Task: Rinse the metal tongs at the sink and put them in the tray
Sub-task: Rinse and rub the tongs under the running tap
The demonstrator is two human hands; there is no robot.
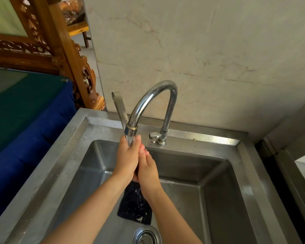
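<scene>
I hold the metal tongs (119, 107) upright under the curved faucet (155, 103). Their joined steel end sticks up to the left of the spout. A wide dark flat end (133, 205), flecked with white bits, hangs below my hands over the sink basin (218, 199). My left hand (126, 160) is wrapped around the tongs' middle. My right hand (148, 171) presses against them from the right, fingers pointing up. Water runs from the spout (131, 132) onto my fingers and the tongs.
The drain strainer (147, 235) sits at the basin's near edge. The tap handle (155, 135) is on the back rim next to the faucet base. A blue-and-green covered table (25, 120) stands on the left, a steel counter (303, 169) on the right, and a marble wall behind.
</scene>
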